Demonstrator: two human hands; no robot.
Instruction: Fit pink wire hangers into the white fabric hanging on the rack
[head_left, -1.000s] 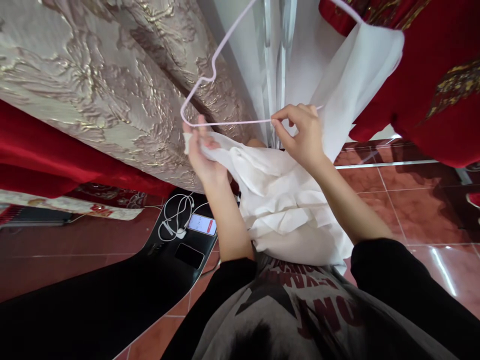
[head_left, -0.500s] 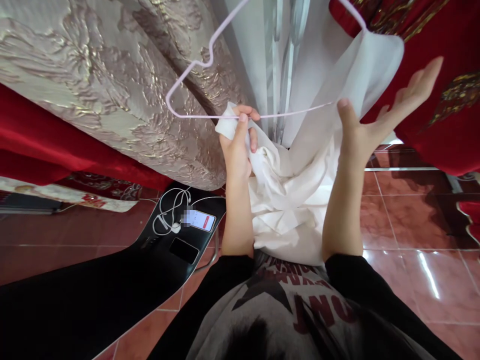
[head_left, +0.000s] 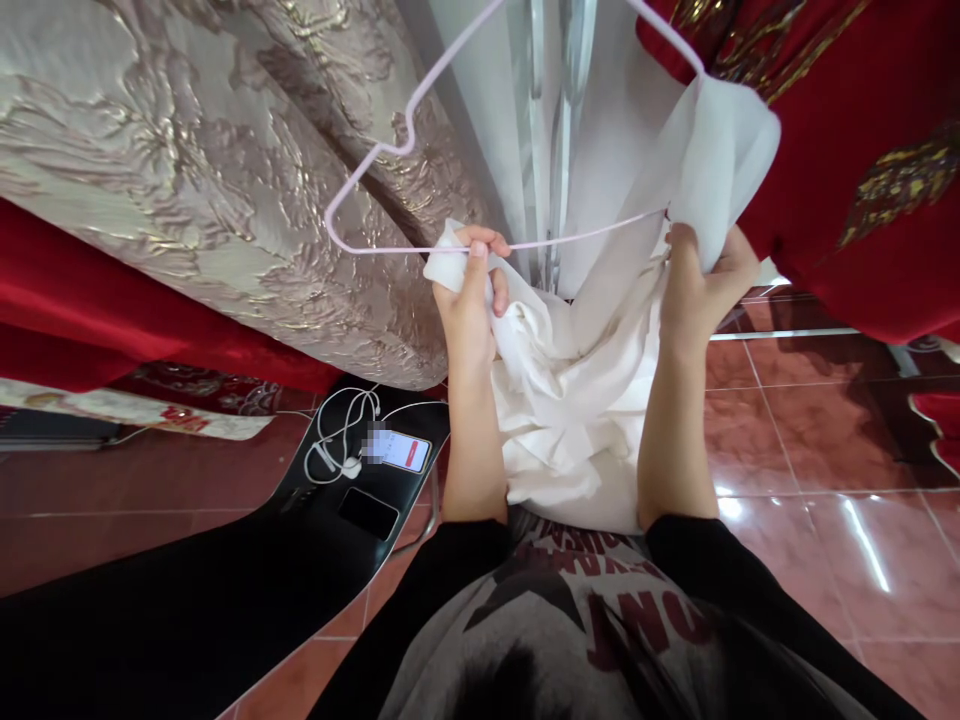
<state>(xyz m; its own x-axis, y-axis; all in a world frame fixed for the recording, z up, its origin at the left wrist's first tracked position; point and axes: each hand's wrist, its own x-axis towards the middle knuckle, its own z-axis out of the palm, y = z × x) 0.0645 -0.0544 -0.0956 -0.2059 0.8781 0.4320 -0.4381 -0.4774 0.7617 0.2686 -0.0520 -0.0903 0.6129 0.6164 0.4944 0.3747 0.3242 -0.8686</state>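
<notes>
As white cloth (head_left: 577,400) drapes over the right end of a pale pink hanger (head_left: 433,80) and bunches below its lower bar, a person's left hand (head_left: 471,295) grips a fold at that bar, thumb in front and fingertips curled behind the cloth's edge. At the hanger's right end, the right hand (head_left: 697,285) sets its thumb against the cloth just below the bar; the other fingers are largely hidden, their closure impossible to tell.
</notes>
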